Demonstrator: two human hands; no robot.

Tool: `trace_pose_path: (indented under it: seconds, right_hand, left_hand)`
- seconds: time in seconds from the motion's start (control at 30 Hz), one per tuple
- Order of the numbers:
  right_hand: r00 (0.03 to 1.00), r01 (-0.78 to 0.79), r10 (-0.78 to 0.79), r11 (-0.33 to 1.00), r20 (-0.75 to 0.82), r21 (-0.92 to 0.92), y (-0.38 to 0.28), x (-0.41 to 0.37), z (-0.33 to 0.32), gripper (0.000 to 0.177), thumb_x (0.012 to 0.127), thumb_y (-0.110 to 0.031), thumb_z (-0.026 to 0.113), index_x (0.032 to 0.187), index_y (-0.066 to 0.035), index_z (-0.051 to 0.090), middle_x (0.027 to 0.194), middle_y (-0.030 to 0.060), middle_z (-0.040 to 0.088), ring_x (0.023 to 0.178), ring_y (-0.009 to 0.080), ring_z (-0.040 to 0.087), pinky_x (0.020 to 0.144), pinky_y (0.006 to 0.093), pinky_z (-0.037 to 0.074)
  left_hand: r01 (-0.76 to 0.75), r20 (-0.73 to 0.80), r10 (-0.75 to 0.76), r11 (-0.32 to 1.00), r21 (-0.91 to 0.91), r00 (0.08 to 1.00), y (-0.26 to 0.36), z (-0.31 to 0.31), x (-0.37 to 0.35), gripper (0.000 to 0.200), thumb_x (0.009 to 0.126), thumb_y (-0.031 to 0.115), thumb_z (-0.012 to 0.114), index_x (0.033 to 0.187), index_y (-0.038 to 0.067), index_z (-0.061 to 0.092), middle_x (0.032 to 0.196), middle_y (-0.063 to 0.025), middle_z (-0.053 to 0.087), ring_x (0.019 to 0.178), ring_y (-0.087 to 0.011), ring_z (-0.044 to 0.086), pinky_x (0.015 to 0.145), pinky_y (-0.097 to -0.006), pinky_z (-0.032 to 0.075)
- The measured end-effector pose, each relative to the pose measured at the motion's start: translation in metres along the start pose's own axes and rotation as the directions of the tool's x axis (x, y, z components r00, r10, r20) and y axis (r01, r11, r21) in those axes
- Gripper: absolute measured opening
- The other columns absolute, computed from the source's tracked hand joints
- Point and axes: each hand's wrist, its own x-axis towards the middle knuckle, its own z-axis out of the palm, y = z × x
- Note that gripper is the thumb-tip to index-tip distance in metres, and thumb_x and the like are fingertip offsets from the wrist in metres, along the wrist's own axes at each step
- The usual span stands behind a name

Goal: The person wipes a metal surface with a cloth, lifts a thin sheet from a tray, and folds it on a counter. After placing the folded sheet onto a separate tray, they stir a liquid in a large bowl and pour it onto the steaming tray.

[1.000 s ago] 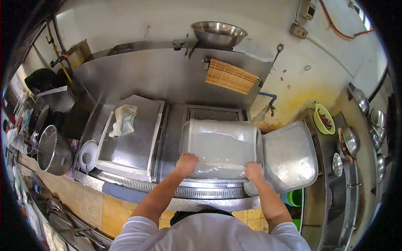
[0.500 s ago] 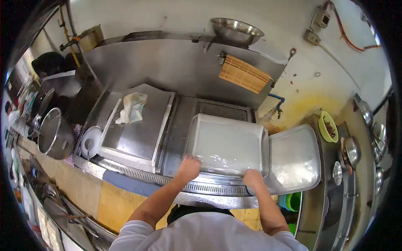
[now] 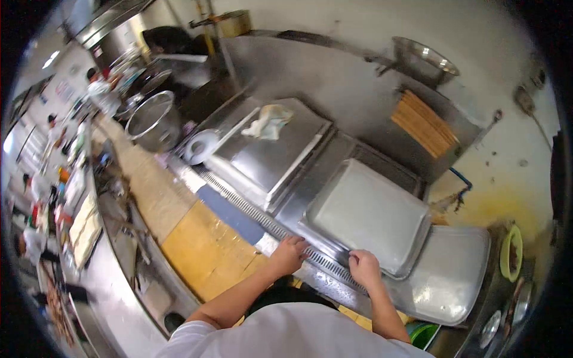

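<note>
A large rectangular tray (image 3: 370, 209) with a pale, smooth, glossy surface lies on the steel counter, overlapping a second metal tray (image 3: 447, 271) on the right. My left hand (image 3: 287, 255) is over the slotted drain strip along the counter's front, a little apart from the tray, with its fingers loosely bent and spread. At the tray's front edge is my right hand (image 3: 364, 267), its fingers slightly bent and apart. Nothing shows in either hand.
Left of the tray, a cloth (image 3: 268, 122) lies on a steel cover (image 3: 271, 161). Beyond it stand a white lid (image 3: 202, 146) and a large metal pot (image 3: 154, 122). A yellow-green bowl (image 3: 511, 253) is at right. A person (image 3: 102, 92) stands far down the aisle.
My view has swung left, so the counter appears tilted and shifted right, and more of the kitchen shows. My left hand has come away from the tray's front edge.
</note>
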Motion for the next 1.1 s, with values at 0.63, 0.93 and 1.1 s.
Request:
trace_pose_path:
  seconds: [0.63,0.93,1.1]
  right_hand:
    - [0.785,0.449,-0.505,0.863,0.359,0.231,-0.23,0.024,0.137,0.023,0.087,-0.021,0.07,0.098,-0.001,0.071,0.095,0.0181,0.07,0.085,0.0341,0.068,0.078,0.0436,0.055]
    - [0.427,0.665,-0.729,0.654,0.534,0.361,-0.424,-0.029,0.281,0.02,0.09,-0.014,0.066,0.102,0.002,0.069,0.102,0.0206,0.068,0.09,0.0348,0.069,0.082,0.0445,0.054]
    - [0.206,0.676,-0.753,0.571,0.625,0.465,-0.512,-0.077,0.336,0.022,0.091,-0.011,0.066,0.108,0.002,0.068,0.107,0.0212,0.066,0.09,0.0329,0.071,0.082,0.0421,0.056]
  left_hand:
    - [0.503,-0.369,-0.525,0.849,-0.162,0.767,-0.057,-0.116,-0.229,0.043,0.086,0.024,0.077,0.124,0.005,0.069,0.133,-0.0207,0.062,0.124,-0.039,0.058,0.107,-0.0455,0.047]
    - [0.654,-0.555,-0.728,0.653,-0.382,0.403,-0.124,-0.163,-0.428,0.048,0.083,0.025,0.081,0.125,0.005,0.068,0.131,-0.0198,0.063,0.123,-0.0384,0.059,0.106,-0.0442,0.048]
    - [0.659,-0.627,-0.753,0.576,-0.484,0.198,-0.132,-0.164,-0.512,0.043,0.085,0.024,0.08,0.121,0.006,0.069,0.129,-0.0186,0.065,0.121,-0.0377,0.06,0.104,-0.0433,0.048]
